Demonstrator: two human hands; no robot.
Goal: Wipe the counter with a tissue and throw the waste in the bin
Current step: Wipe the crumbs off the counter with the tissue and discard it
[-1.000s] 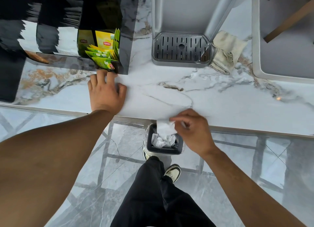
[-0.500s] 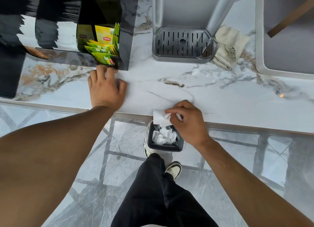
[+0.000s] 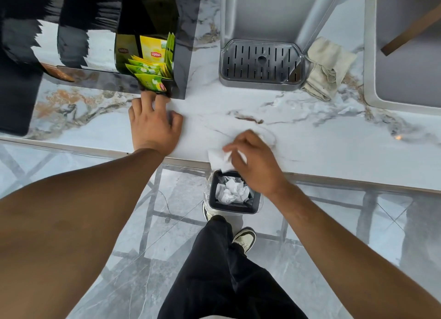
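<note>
Right hand, fingers pinching a soft, featherlight, apparently crumpled tissue at its edge, directly above the bin at 6 o'clock; left hand rests open-fingered on the counter.

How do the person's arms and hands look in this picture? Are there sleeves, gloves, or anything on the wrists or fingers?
Both forearms are bare up to the edge of the picture; no sleeve shows. The left hand and the right hand wear no gloves. No watch, bracelet or ring is visible on either, though the right hand's fingers are somewhat blurred. Lower down, black trousers and a light shoe appear.
</note>
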